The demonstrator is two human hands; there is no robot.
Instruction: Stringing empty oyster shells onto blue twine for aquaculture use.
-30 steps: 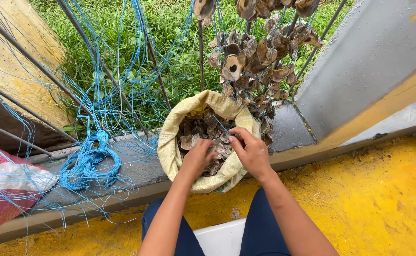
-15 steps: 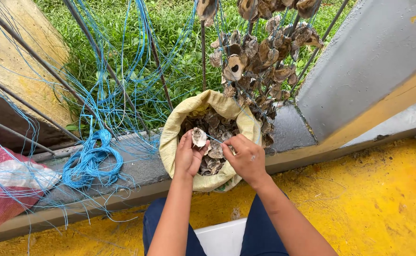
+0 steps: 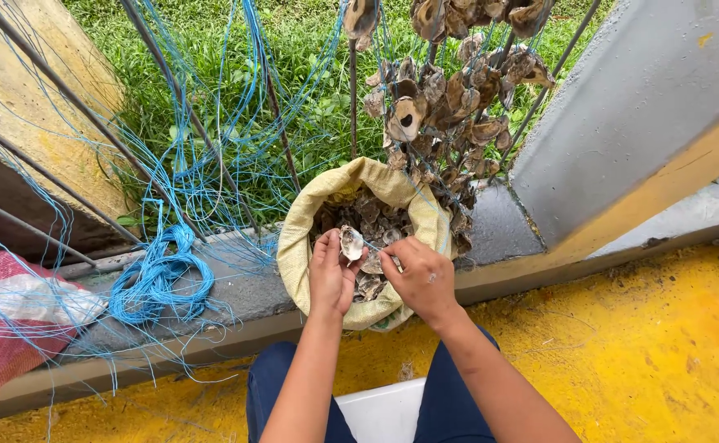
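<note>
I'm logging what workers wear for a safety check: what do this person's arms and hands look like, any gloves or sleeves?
Both hands are bare: no gloves on the left hand or the right hand, and no rings, watch or wristbands show. The forearms are bare as far as the frame's bottom edge, so no sleeves show. Dark blue trousers cover the legs below.

A pale, whitish oyster shell (image 3: 351, 243) shows against the dull brown-grey shells in the yellow woven sack (image 3: 298, 246). Bright blue thin cord (image 3: 158, 275) lies coiled on the grey concrete ledge (image 3: 499, 226), beside a red-and-white striped woven bag (image 3: 6, 328). The floor (image 3: 646, 353) is painted yellow, smudged with dirt, and the grass (image 3: 212, 49) is green.
</note>
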